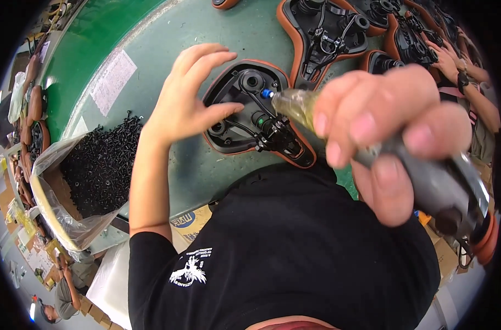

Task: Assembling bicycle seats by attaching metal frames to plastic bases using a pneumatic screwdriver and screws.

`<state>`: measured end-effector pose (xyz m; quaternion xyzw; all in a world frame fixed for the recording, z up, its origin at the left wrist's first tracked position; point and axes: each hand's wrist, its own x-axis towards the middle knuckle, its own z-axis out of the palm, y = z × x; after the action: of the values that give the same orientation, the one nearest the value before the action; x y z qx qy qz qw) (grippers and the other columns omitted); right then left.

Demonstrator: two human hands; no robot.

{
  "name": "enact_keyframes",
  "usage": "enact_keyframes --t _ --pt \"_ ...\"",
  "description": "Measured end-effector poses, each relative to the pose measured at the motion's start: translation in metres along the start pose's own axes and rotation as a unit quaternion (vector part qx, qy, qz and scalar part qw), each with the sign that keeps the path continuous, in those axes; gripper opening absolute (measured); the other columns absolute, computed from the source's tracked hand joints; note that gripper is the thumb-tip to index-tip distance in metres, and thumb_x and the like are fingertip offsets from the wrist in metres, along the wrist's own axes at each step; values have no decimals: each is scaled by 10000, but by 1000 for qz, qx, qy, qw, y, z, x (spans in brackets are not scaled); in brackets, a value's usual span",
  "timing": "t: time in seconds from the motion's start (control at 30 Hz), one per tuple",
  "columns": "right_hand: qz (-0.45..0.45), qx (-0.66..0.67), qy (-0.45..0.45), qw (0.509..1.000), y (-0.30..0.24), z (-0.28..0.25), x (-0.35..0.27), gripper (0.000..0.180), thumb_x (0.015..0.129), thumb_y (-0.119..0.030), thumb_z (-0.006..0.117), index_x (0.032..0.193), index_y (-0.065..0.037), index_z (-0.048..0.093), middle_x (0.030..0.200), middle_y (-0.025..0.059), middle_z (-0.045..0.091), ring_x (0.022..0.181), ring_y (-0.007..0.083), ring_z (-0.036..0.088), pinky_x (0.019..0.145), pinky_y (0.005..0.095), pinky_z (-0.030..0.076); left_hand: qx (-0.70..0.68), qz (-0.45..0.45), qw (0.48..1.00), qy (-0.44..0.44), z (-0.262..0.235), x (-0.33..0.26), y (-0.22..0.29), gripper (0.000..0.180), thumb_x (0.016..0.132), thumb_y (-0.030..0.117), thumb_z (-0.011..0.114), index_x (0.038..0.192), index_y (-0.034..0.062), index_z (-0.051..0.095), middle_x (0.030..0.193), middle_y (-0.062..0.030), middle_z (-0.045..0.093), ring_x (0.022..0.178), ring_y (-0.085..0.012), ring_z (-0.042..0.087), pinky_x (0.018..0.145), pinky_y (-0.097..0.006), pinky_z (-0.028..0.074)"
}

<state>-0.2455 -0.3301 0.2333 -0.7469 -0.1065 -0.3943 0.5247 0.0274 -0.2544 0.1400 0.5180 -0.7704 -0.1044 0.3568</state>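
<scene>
A bicycle saddle (233, 144) lies upside down on the table in front of me, its black underside with rails and springs facing up and a brown rim around it. My left hand (184, 96) is over the saddle's left side, fingers spread and thumb reaching across the underside. I cannot tell whether it touches. My right hand (393, 121) is wrapped round a grey power screwdriver (440, 184). The yellowish, clear front of the tool points left, and its blue tip (267, 93) is over the saddle's right part. Whether the tip touches anything is unclear.
Left of my arm, a plastic-lined box (55, 201) holds many black screws (99, 170). More upturned saddles (322, 41) crowd the table's far right. Another person's hands (445, 60) are among them. A printed sheet (113, 82) lies at the far left.
</scene>
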Motion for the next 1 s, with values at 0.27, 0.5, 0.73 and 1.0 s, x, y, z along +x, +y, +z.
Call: enact_keyframes --t 0.27,0.5,0.73,1.0 --pt "76 -20 103 992 39 26 -5 315 985 15 565 1262 -96 467 1137 195 603 791 217 633 832 470 557 -190 28 972 -134 41 16 -44 516 680 130 891 1132 17 669 1347 -165 644 1190 -358 662 1011 -419 552" --pt "128 -78 27 988 59 36 0 331 923 90 571 1198 -69 481 1080 200 620 804 218 644 830 433 580 -304 -1 950 -68 62 3 -48 367 650 68 870 933 1 648 1262 -135 722 1124 -321 702 956 -397 568" --pt "144 -79 28 986 78 34 4 247 926 81 590 1111 -52 494 1013 180 643 758 215 647 833 424 579 -350 -33 934 -59 68 2 -52 375 668 76 886 850 20 564 1177 -88 708 1053 -256 673 912 -375 547" --pt "122 -29 38 991 79 36 12 310 954 32 603 1229 -44 484 1267 313 614 778 190 665 800 390 571 -289 -61 955 -25 63 -11 -48 396 669 121 858 1011 14 689 1108 -106 723 1024 -272 703 925 -383 563"
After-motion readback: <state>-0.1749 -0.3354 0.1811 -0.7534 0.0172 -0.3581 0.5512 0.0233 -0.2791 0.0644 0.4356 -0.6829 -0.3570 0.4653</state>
